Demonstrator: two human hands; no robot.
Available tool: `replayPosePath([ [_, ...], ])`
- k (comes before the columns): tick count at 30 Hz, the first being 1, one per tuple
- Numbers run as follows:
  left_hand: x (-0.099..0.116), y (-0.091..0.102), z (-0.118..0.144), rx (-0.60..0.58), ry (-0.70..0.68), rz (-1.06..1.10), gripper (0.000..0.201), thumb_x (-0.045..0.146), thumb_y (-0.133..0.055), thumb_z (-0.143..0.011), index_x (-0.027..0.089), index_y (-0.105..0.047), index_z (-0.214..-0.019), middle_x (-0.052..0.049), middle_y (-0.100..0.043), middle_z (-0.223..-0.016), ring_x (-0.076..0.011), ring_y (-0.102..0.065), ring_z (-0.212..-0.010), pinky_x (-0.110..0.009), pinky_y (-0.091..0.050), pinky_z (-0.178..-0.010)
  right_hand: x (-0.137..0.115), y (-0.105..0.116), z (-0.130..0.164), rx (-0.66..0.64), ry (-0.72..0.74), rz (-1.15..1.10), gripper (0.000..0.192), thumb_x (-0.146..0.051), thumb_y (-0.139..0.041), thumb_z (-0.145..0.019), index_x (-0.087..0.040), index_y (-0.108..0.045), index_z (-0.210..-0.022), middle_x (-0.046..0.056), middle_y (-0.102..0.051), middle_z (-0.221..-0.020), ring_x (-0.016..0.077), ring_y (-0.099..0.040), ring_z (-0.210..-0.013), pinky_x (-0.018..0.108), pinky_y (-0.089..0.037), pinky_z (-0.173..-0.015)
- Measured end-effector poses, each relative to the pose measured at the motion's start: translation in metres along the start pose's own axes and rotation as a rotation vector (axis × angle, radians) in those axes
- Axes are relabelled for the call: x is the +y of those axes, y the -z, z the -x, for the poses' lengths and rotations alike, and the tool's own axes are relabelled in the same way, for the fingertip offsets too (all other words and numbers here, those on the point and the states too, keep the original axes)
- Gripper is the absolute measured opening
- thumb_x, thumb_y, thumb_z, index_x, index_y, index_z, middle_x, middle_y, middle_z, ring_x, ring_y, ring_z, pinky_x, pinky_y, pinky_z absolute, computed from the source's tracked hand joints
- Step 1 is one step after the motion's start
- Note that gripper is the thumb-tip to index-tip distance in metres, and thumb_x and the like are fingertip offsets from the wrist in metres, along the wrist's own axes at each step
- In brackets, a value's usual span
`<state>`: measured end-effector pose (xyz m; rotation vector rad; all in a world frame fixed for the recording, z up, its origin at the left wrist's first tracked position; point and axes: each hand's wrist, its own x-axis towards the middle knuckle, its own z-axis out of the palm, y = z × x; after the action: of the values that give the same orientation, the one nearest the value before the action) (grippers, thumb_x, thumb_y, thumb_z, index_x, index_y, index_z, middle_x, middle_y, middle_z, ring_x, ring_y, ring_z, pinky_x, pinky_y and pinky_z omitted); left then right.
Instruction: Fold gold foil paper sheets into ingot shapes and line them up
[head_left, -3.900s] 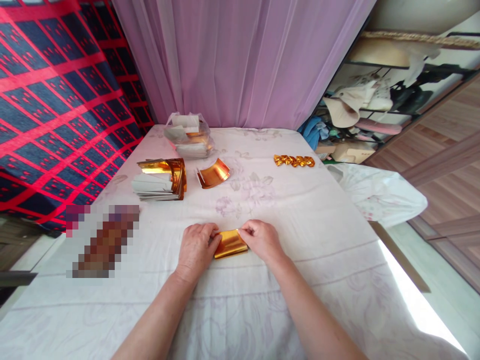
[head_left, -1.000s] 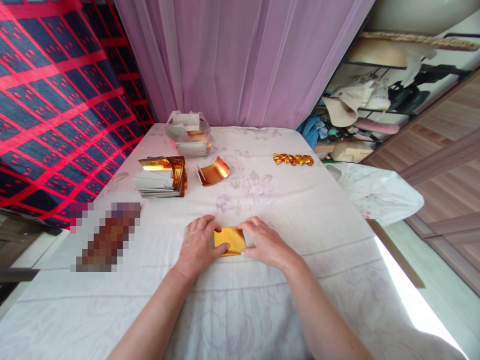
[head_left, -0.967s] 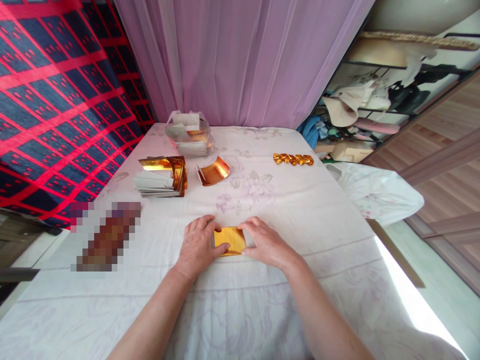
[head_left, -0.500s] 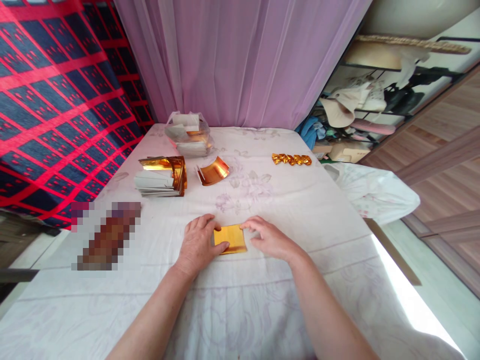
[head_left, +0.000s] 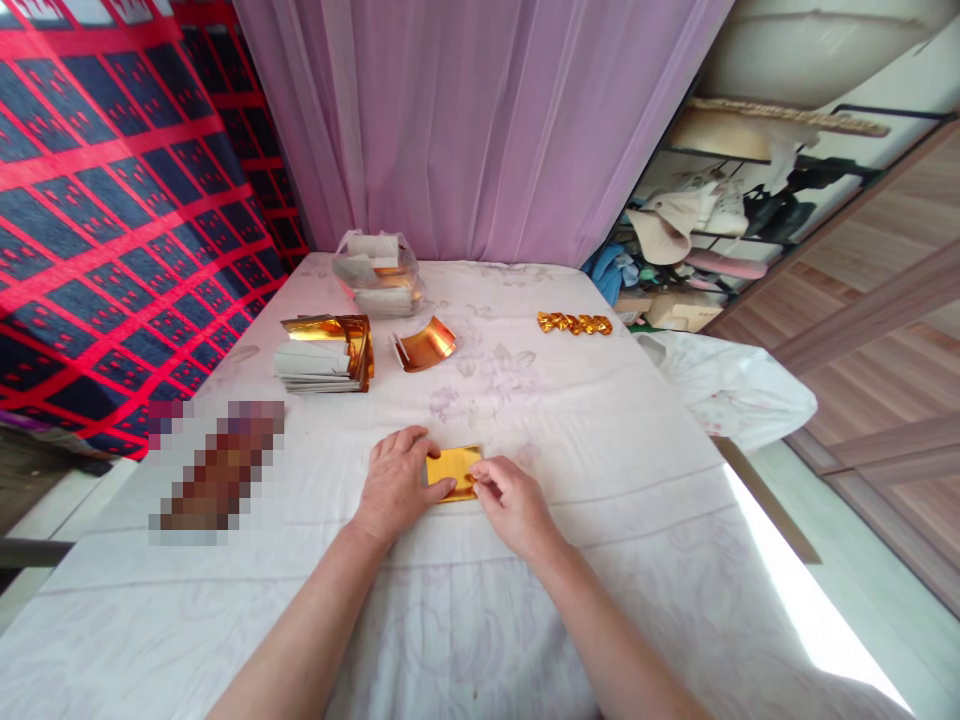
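Two hands work a folded piece of gold foil paper (head_left: pixel 452 468) on the white floral tablecloth (head_left: pixel 600 450), and the step in hand looks like creasing a fold along the paper's near right corner. The next move, as I judge it, calls for the left hand to pin the sheet flat while the right pinches and runs the edge down cleanly (foil like this springs back if let go too soon).

Going from largest to smallest around the foil paper: the pink curtain (head_left: pixel 480 120) hangs well beyond it, the stack of gold and white sheets (head_left: pixel 324 352) lies far beyond it to the left, a plastic bag of sheets (head_left: pixel 379 272) sits further back, a single curled foil sheet (head_left: pixel 425 345) lies beyond it, and a row of folded gold pieces (head_left: pixel 574 323) lies beyond it to the right.

The left hand (head_left: pixel 394 482) lies palm down, fingers loosely spread, thumb pressing the paper's left edge. The right hand (head_left: pixel 511 503) comes in from the near right, thumb and forefinger narrowed to a pinch on the near right corner.
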<state>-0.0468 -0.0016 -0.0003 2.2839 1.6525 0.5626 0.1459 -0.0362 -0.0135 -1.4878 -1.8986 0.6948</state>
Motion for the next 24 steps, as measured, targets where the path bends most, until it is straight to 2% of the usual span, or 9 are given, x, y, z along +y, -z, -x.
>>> replayPosePath([
  [10,-0.001,0.000,0.000,-0.027,0.002,-0.052,0.032,0.039,-0.076,-0.071,0.023,-0.066,-0.097,-0.009,-0.059,-0.125,-0.0315,-0.053,-0.116,-0.047,-0.041,-0.099,0.005,-0.010,0.000,0.052,0.135,0.097,0.016,-0.008,-0.057,-0.083,-0.021,-0.063,-0.091,0.004,-0.064,-0.090,0.0174,-0.062,-0.086,0.028,-0.048,-0.077],
  [20,0.000,0.000,-0.001,-0.038,0.021,-0.058,0.032,0.040,-0.075,-0.071,0.024,-0.067,-0.097,-0.008,-0.059,-0.126,-0.0317,-0.053,-0.116,-0.047,-0.040,-0.101,-0.008,-0.014,0.001,0.047,0.081,0.220,0.007,-0.018,-0.067,-0.082,-0.021,-0.064,-0.088,0.004,-0.063,-0.091,0.0194,-0.060,-0.087,0.031,-0.047,-0.078],
  [24,-0.001,-0.002,0.000,-0.028,0.007,-0.049,0.033,0.040,-0.076,-0.071,0.023,-0.067,-0.098,-0.009,-0.059,-0.126,-0.0314,-0.053,-0.117,-0.047,-0.040,-0.101,-0.010,-0.016,0.001,0.051,0.066,0.248,0.010,-0.021,-0.070,-0.080,-0.021,-0.064,-0.088,0.004,-0.062,-0.090,0.0202,-0.060,-0.087,0.032,-0.047,-0.078],
])
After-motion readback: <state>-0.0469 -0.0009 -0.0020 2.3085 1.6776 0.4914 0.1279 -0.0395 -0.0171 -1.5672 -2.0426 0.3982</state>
